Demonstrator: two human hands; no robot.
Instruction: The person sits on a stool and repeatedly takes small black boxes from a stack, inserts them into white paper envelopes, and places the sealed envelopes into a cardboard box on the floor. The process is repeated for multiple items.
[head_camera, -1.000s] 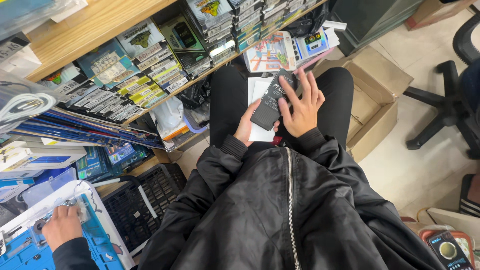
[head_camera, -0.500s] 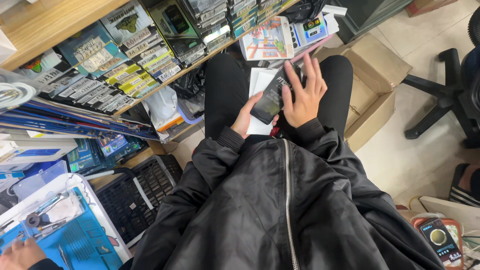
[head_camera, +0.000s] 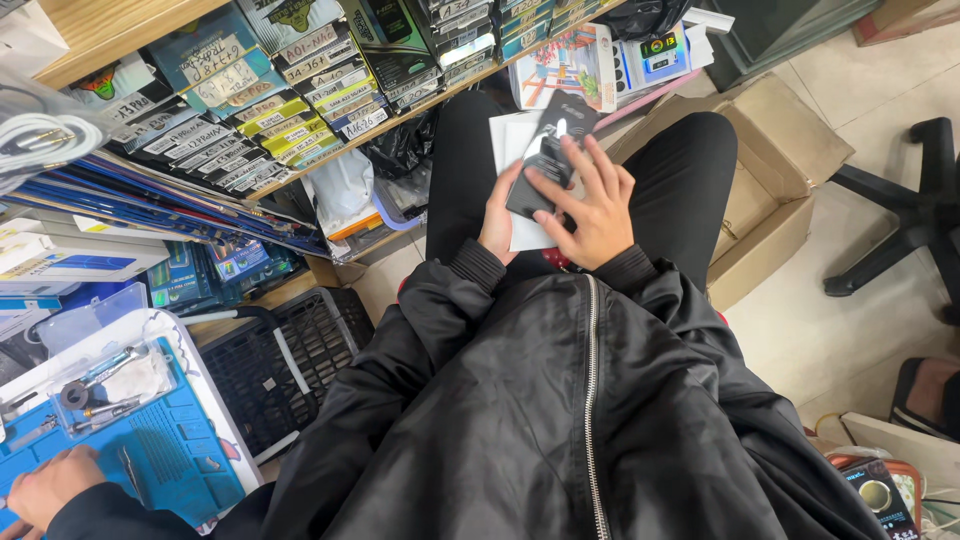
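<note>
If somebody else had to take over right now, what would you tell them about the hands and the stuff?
Left hand: under the white flat packet on the lap, gripping its near edge.
Right hand: fingers spread on top of the dark slim package, pressing it against the white packet.
Both packages sit over the knees, in front of the shelf of boxed goods. An open cardboard box stands on the floor to the right.
Another person's hand rests on a blue work mat, lower left.
Done: both packages held. Left: the dark package looks unopened.

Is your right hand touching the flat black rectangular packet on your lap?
Touching. The head view shows the right hand lying on the flat black packet, fingers spread across its face, with no gap.
</note>
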